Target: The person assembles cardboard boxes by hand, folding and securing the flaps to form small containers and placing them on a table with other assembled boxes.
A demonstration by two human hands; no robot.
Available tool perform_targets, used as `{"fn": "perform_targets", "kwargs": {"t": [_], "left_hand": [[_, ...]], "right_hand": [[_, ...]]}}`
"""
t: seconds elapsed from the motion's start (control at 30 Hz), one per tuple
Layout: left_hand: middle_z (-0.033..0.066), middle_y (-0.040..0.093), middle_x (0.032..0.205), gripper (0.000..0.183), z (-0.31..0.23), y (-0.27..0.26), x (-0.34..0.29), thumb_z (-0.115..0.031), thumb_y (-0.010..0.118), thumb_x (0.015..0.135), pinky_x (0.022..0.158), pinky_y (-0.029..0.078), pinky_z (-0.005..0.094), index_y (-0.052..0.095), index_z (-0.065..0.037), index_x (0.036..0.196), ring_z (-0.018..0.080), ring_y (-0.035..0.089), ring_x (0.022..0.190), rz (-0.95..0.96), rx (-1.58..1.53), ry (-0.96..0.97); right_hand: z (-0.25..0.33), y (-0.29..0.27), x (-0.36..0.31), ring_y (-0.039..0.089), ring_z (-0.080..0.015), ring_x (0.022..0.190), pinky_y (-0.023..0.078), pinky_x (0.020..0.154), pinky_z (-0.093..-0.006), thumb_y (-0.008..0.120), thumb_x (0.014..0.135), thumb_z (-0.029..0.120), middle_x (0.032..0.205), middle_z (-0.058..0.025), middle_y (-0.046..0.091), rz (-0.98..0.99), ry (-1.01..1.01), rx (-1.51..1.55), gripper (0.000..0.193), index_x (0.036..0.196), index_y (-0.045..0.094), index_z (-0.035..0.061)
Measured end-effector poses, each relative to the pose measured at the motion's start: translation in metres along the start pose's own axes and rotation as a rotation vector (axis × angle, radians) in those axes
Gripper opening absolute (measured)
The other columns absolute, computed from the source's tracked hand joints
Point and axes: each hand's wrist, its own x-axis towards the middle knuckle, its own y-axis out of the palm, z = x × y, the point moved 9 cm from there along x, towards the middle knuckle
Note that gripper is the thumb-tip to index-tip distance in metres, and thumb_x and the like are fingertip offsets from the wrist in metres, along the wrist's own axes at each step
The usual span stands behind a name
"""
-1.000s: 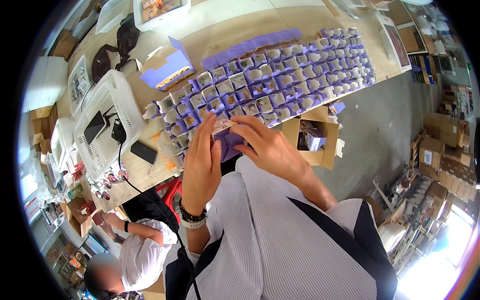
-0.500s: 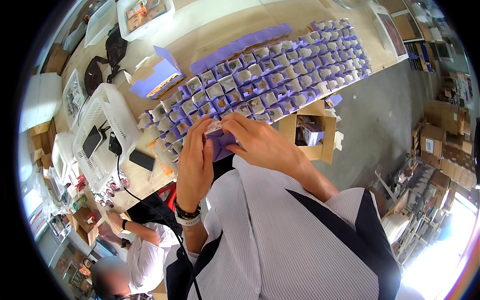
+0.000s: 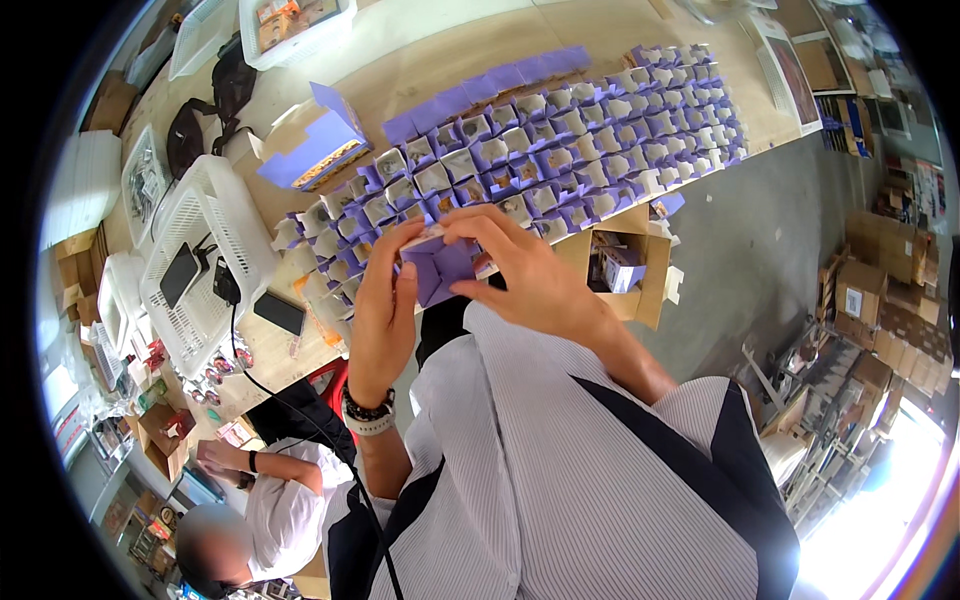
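Between my two hands is a small purple box [image 3: 440, 270], its folded purple end turned up toward me. My left hand [image 3: 385, 310] grips its left side, thumb along the near edge and fingers over the far side. My right hand [image 3: 525, 270] pinches the box from the right, with thumb and forefinger curved around it. Just beyond my hands stand rows of small open purple boxes [image 3: 545, 165] with their flaps up; some show small things inside, too small to name.
A larger purple display box [image 3: 325, 145] stands behind the rows' left end. At the left, a white basket [image 3: 215, 320] holds dark devices, with a black phone [image 3: 279, 313] beside it. An open cardboard carton [image 3: 655, 270] sits right of my hands. A co-worker [image 3: 290, 490] is at lower left.
The box in my hands has tilted so more of its purple folded end shows. My right hand has opened slightly around it. The co-worker's arms have shifted.
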Motion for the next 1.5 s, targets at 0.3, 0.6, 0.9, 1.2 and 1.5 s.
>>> {"fn": "perform_targets", "kwargs": {"t": [0.3,0.6,0.9,1.2,1.5], "left_hand": [[0.0189,0.051,0.151,0.043,-0.014,-0.008,-0.001,-0.01,0.037,0.109,0.118,0.035,0.0401,0.044,0.003,0.149,0.0307,0.049,0.14,-0.19,-0.09,0.076],[0.0177,0.048,0.157,0.048,-0.02,-0.016,-0.006,-0.022,0.035,0.113,0.121,0.032,0.0399,0.043,0.003,0.153,0.0293,0.045,0.145,-0.174,-0.126,0.115],[0.0188,0.049,0.156,0.048,-0.015,-0.018,-0.011,-0.022,0.038,0.112,0.121,0.033,0.0406,0.044,0.003,0.152,0.0306,0.046,0.144,-0.18,-0.208,0.093],[0.0204,0.045,0.159,0.045,-0.029,-0.024,-0.019,-0.012,0.044,0.106,0.121,0.032,0.0428,0.047,0.003,0.148,0.0342,0.046,0.145,-0.194,-0.166,0.158],[0.0193,0.049,0.153,0.051,-0.019,-0.032,-0.026,0.009,0.063,0.092,0.096,0.058,0.0375,0.047,-0.001,0.139,0.0293,0.061,0.129,-0.341,-0.328,-0.034]], "right_hand": [[-0.022,0.024,0.002,0.059,-0.026,0.125,0.056,0.096,-0.0366,0.071,0.096,0.005,0.147,-0.0171,0.052,-0.042,0.182,0.537,0.076,0.161,0.032,0.0036],[-0.008,0.027,0.007,0.059,-0.0226,0.123,0.056,0.093,-0.0313,0.067,0.1,0.003,0.15,-0.0172,0.049,-0.071,0.117,0.441,0.068,0.161,0.035,0.003],[-0.01,0.03,0.004,0.05,-0.0218,0.137,0.051,0.105,-0.0343,0.068,0.099,0.0,0.152,-0.011,0.044,-0.01,0.232,0.663,0.071,0.162,0.035,0.0045],[0.003,0.031,0.002,0.046,-0.0229,0.142,0.053,0.105,-0.0346,0.072,0.096,0.003,0.152,-0.0106,0.043,0.011,0.174,0.577,0.075,0.162,0.035,0.0045],[0.038,0.025,0.003,0.058,-0.0308,0.122,0.057,0.097,-0.0406,0.089,0.076,0.003,0.145,-0.0131,0.048,-0.14,-0.04,0.026,0.088,0.155,0.051,0.016]]}}
